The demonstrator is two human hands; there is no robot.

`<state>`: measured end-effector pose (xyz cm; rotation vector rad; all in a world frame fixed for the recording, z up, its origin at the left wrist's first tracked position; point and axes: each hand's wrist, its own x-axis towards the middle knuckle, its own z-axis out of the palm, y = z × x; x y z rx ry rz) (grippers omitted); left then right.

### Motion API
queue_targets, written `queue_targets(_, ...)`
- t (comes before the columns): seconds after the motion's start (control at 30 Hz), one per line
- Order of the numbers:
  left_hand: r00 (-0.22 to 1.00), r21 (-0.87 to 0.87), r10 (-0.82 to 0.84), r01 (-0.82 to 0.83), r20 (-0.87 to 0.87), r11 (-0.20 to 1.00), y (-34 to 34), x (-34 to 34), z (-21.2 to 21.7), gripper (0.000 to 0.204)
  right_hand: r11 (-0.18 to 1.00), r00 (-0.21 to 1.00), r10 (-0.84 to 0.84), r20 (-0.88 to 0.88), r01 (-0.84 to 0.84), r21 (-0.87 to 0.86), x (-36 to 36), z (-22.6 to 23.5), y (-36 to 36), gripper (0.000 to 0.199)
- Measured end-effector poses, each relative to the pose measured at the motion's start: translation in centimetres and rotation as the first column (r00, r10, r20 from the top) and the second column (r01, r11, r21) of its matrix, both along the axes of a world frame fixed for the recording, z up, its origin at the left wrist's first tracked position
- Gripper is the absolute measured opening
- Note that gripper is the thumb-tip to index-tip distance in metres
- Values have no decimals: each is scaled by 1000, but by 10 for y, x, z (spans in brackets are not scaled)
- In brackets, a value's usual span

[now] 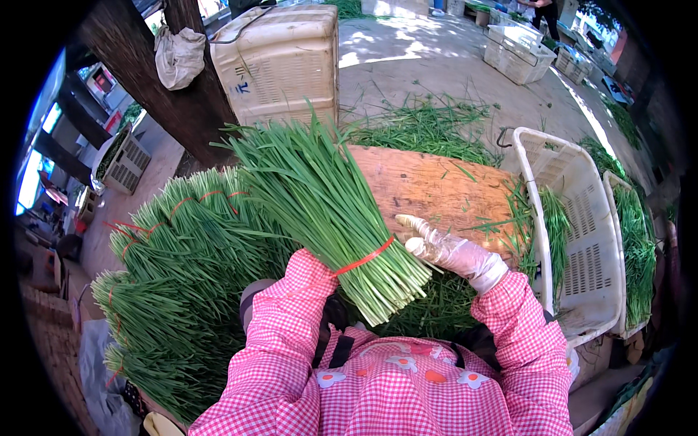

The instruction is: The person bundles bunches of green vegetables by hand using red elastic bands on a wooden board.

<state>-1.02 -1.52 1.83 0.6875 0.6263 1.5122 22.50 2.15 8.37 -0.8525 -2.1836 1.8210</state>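
Observation:
A thick bunch of garlic chives (320,196), circled by a red band (365,257) near its pale cut stems, is held up aslant in front of me. Its leaf tips point away to the left. My left sleeve (309,272) ends beneath the bunch's left side; that hand is hidden behind the stalks it supports. Just right of the stem ends is my right hand (454,254), in a thin pale glove with wrapped fingertips. Its fingers are apart and nothing shows in them. Below both lies a wooden board (429,192) with loose leaves.
Several banded bunches (196,240) are stacked at left. A white plastic crate (574,240) with some chives stands at right, beside another filled crate (631,254). Beyond the board are scattered leaves (429,131), an upended crate (283,69) and a tree trunk (156,80).

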Motion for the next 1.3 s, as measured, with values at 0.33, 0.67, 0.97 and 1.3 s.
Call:
queue_targets(0.33,998,115,65,-68,25,991,12,10,37,82,846,872,-200,-447,-77,-528,-3,-48,-48,109)
queue_targets(0.67,997,-401,-61,72,39,913,-60,42,-39,86,500,826,-513,-234,66,-863,11,-114,-61,64)
queue_targets(0.97,988,-475,-70,-4,-137,880,-75,63,-59,66,328,819,-574,-10,219,-919,-7,-119,-77,56)
queue_targets(1.3,943,-452,-211,310,258,836,-91,34,-47,68,581,923,-382,-51,197,-790,1,-107,-65,57)
